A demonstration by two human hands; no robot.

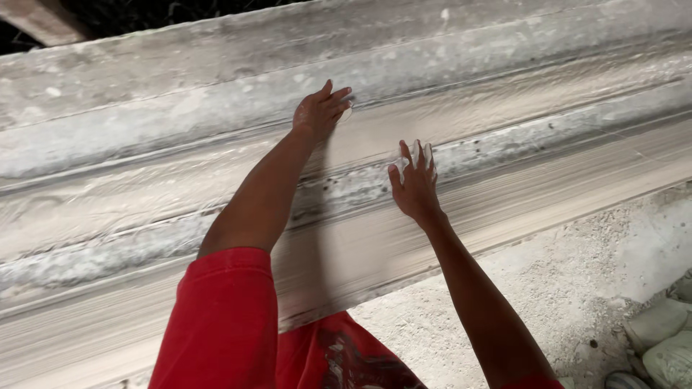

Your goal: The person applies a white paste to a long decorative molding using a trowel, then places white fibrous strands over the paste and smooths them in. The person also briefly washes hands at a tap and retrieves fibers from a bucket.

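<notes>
A long grey plaster moulding [504, 108] with stepped ridges and grooves runs across the view from lower left to upper right. My left hand [319, 112] rests on an upper curved band of it, fingers together, pressing a small pale scrap of something under the fingertips. My right hand [414, 185] lies lower on a speckled ridge, fingers slightly apart, also with a thin pale piece under the fingers. Both arms reach forward from red sleeves. What the pale pieces are is too small to tell.
A rough whitish concrete floor [562, 288] lies below the moulding at the right. Pale sacks [659, 335] sit at the lower right corner. A dark gap and a beam [43, 18] show at the upper left.
</notes>
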